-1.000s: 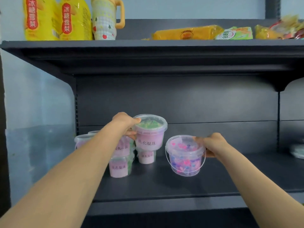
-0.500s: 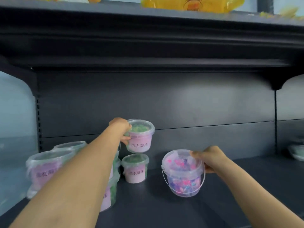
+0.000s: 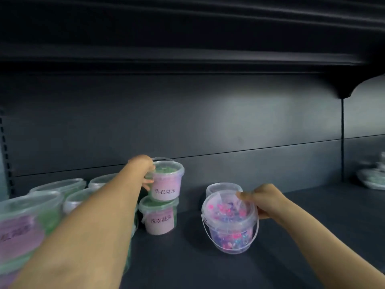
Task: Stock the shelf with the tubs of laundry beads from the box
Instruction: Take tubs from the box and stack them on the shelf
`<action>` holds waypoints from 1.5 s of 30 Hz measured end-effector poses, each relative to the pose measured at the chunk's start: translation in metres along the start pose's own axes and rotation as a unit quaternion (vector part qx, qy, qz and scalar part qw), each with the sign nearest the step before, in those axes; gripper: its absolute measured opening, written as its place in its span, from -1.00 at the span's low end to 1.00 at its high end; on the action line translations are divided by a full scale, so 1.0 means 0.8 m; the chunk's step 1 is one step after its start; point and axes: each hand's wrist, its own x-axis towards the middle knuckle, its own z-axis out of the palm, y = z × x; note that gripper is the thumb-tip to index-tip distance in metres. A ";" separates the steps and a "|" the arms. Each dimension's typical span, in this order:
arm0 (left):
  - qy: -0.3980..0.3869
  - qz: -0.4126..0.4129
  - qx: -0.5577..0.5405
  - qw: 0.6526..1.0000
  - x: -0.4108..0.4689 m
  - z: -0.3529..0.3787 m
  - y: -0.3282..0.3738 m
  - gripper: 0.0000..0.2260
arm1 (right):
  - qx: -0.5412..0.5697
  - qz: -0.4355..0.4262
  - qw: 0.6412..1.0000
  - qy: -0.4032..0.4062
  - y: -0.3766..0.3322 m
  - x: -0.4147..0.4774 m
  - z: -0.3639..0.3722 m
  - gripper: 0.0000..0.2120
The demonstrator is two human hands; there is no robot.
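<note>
Tip: left grip (image 3: 142,164) clutches the green tub (image 3: 166,182), right grip (image 3: 264,200) clutches the pink tub (image 3: 229,228). I'd seat both flat before releasing.

The shelf (image 3: 187,268) is open along its near edge and in the gap between the handled tub (image 3: 230,224) and the bottom tub (image 3: 161,217), with the top tub (image 3: 166,182) above it. Left of that pair, a crowd of tubs (image 3: 58,185) blocks the corner. A small tub (image 3: 224,187) stands just behind the handled tub. Rightward the shelf runs free to blurred pale items (image 3: 373,178); the upper shelf (image 3: 187,59) limits height.
</note>
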 end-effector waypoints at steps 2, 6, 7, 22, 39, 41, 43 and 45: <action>0.016 0.014 0.016 1.000 0.005 0.004 -0.002 -0.60 | -0.003 0.000 1.000 0.001 0.002 0.001 -0.001 -0.67; 0.043 0.003 0.011 0.999 0.010 0.005 -0.009 -0.68 | 0.008 0.002 1.000 -0.008 0.005 0.001 -0.002 -0.73; 0.045 0.002 0.001 0.999 0.012 0.005 -0.009 -0.72 | 0.012 0.003 1.000 -0.011 0.005 0.000 -0.002 -0.73; 0.258 0.200 0.311 0.892 -0.052 -0.003 -0.010 -0.78 | 0.017 0.010 1.000 0.000 0.013 -0.005 -0.013 -0.60; 0.055 0.431 0.252 0.865 -0.149 0.124 -0.127 -0.70 | 0.019 0.069 0.997 0.023 0.017 -0.006 -0.030 -0.72; -0.012 0.417 0.281 0.864 -0.148 0.149 -0.157 -0.62 | 0.045 0.074 0.996 0.013 0.027 -0.008 -0.028 -0.71; -0.066 0.384 0.322 0.863 -0.142 0.166 -0.182 -0.53 | 0.054 0.060 0.997 0.003 0.035 -0.009 -0.028 -0.77; -0.083 0.363 0.354 0.858 -0.138 0.175 -0.195 -0.48 | 0.020 0.031 0.999 -0.018 0.036 -0.009 -0.031 -0.87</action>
